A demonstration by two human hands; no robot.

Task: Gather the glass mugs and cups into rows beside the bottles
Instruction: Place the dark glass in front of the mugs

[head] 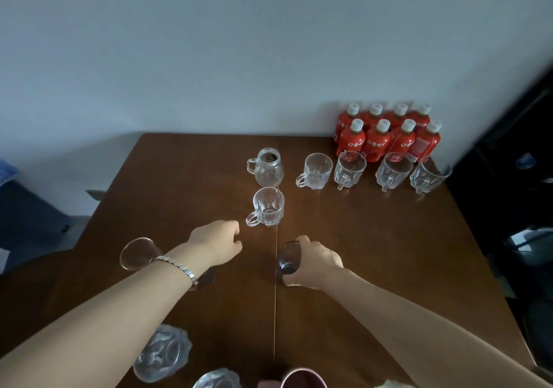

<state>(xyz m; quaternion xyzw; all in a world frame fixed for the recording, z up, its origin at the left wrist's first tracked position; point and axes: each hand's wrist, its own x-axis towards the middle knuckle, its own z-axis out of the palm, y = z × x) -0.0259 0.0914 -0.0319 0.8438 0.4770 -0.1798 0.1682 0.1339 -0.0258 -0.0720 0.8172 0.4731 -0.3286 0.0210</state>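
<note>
Because four mugs (371,170) already line up at the bottles (389,136) toward 1 o'clock, we clamp our right hand (317,263) on a dark cup (288,260) while our left hand (217,245), fingers curled and empty, nears the mug (267,206) at 12 o'clock.

Four mugs (374,170) stand in a row before the bottles (389,133), two more mugs (267,187) left.
</note>
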